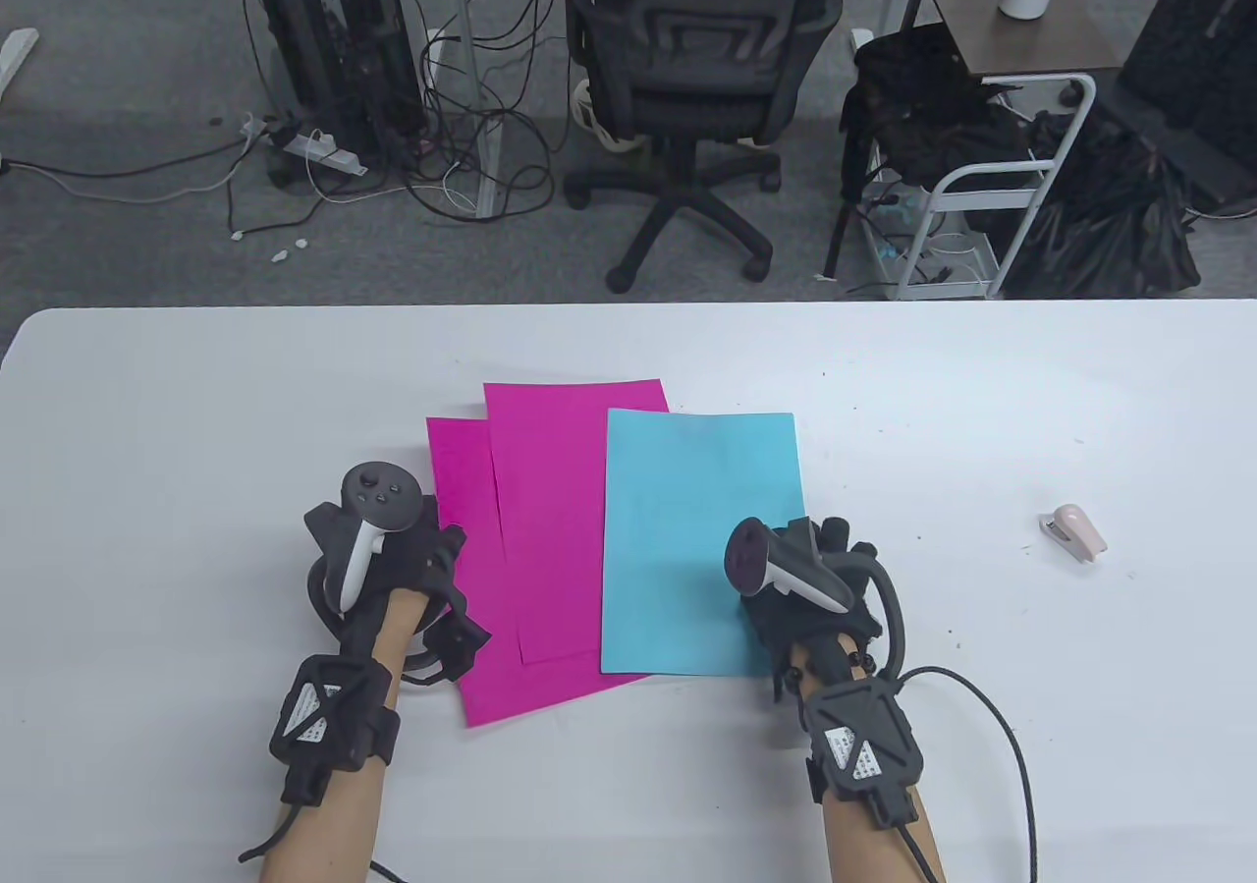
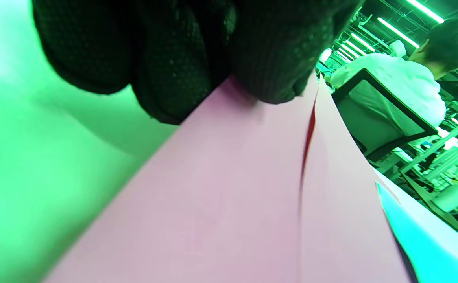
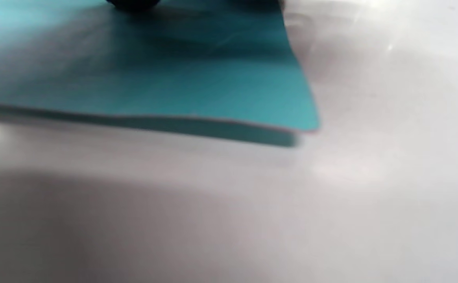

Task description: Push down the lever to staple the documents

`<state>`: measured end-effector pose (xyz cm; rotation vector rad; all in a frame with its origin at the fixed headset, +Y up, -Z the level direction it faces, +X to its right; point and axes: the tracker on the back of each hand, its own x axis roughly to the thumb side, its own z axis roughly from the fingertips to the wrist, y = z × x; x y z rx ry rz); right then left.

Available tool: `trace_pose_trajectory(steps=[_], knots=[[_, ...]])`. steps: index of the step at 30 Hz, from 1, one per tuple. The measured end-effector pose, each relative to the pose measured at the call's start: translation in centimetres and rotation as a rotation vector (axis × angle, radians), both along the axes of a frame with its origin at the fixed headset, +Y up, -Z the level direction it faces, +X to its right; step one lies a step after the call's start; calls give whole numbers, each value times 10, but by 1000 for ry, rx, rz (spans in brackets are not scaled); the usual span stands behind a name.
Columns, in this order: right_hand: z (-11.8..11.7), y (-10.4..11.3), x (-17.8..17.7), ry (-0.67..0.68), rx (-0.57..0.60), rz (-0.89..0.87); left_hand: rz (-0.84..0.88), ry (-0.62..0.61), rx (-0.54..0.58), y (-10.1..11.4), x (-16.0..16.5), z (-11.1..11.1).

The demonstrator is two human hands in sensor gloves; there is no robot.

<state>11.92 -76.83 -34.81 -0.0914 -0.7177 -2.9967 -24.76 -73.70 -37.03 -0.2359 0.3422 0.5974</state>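
Observation:
Two magenta sheets [image 1: 550,529] and a cyan sheet [image 1: 687,529] lie overlapping in the middle of the white table [image 1: 196,431]. My left hand [image 1: 432,544] is at the left edge of the lower magenta sheet. In the left wrist view its gloved fingertips [image 2: 260,74] rest on that sheet [image 2: 221,204]. My right hand [image 1: 825,539] rests on the cyan sheet's lower right part. In the right wrist view a dark fingertip [image 3: 134,3] touches the cyan sheet [image 3: 154,70]. A small pink stapler [image 1: 1072,533] lies alone to the right of my right hand.
Beyond the table's far edge stand an office chair [image 1: 687,87], a computer tower with cables [image 1: 334,48] and a small cart [image 1: 992,166]. A cable [image 1: 1002,736] runs from my right wrist across the table's near right part.

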Motion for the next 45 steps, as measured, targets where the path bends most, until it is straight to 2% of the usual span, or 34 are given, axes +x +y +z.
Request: trace_pose_trajectory(steps=[8,12,19,25,28,31,36,39,45], knots=[[14,-1,-22,34,4,24,118,-54,-20,-4,19,6],[19,0,-30,53,0,21,139,-65,-20,-3,21,10],[26,-3,-50,128,32,-41,282,-128,-47,-2,26,17],[32,-3,-72,207,35,-82,315,-150,-76,-8,25,25],[36,-4,-78,228,46,-54,282,-175,-12,-10,25,29],[37,-3,-78,228,38,-77,237,-161,15,-11,25,32],[39,1,-67,210,47,-231,231,-192,87,-6,29,35],[39,6,-54,158,139,-379,229,-195,112,-3,29,38],[38,18,-24,42,296,-503,230,-225,216,3,24,45]])
